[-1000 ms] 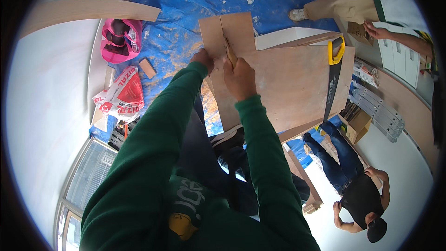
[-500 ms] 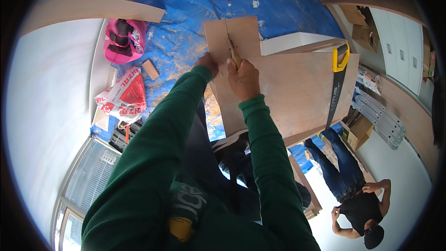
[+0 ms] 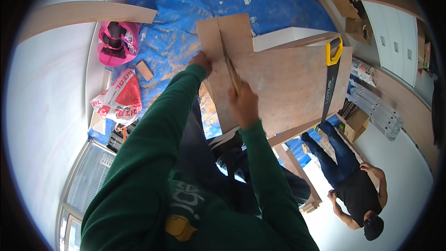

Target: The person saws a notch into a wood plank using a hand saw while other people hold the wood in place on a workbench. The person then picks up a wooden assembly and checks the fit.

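Across the near-left part of the brown board (image 3: 288, 88), the right hand (image 3: 244, 104) has drawn back toward the body compared with half a second ago, and more of the thin dark blade shows ahead of it. Its fingers are wrapped around the wooden handle of a tool, seemingly a saw (image 3: 234, 75), which lies in line with a narrow slit running from the board's far edge. That looks like the pull part of a stroke, with the cut opened only part of the way along the board.

At the board's left edge, the left hand (image 3: 203, 63) stays in much the same place, apparently steadying the wood; its fingers are partly hidden, so I cannot tell whether they pinch the edge or only press on it. A yellow-handled saw (image 3: 331, 76) lies untouched on the right side of the board, above the blue sheet (image 3: 179, 0).
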Tool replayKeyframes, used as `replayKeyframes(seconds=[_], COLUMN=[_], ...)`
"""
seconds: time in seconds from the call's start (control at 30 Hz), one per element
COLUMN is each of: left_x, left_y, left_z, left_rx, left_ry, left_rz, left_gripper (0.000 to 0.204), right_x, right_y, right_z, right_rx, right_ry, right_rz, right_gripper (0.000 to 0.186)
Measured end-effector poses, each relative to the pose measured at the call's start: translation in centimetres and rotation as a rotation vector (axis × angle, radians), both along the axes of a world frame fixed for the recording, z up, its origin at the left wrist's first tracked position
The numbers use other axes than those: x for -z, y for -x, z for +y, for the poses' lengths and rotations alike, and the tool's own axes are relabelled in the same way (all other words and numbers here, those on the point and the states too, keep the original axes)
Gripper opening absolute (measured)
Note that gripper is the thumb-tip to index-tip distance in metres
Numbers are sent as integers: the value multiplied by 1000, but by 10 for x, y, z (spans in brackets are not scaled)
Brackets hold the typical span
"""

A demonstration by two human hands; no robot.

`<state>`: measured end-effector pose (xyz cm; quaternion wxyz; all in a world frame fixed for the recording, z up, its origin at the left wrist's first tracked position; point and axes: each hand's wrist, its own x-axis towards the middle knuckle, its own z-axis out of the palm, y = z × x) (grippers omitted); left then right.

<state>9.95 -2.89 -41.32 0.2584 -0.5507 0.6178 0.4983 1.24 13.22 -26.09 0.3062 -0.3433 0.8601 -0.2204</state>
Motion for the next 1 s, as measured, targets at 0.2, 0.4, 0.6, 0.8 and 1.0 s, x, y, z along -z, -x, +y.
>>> replayKeyframes(seconds=[0.2,0.4,0.6,0.8,1.0], left_x=[20,18,6,46,17], left_y=[9,-14,6,-15,-17], left_z=[7,2,4,7,0], left_rx=[9,-45,-10,0,-1], left_ry=[-60,-52,-25,-70,-25], left_rz=[66,14,31,48,0], left_gripper=[59,61,61,60,61], right_x=[-16,-184,-3,-44,-186], right_y=[-1,-61,-10,-28,-67], right_z=[-12,125,18,24,129], right_rx=[72,145,42,94,205], right_ry=[-106,-205,-32,-110,-249], right_rz=[1,-98,33,-18,-142], right_gripper=[36,40,34,36,42])
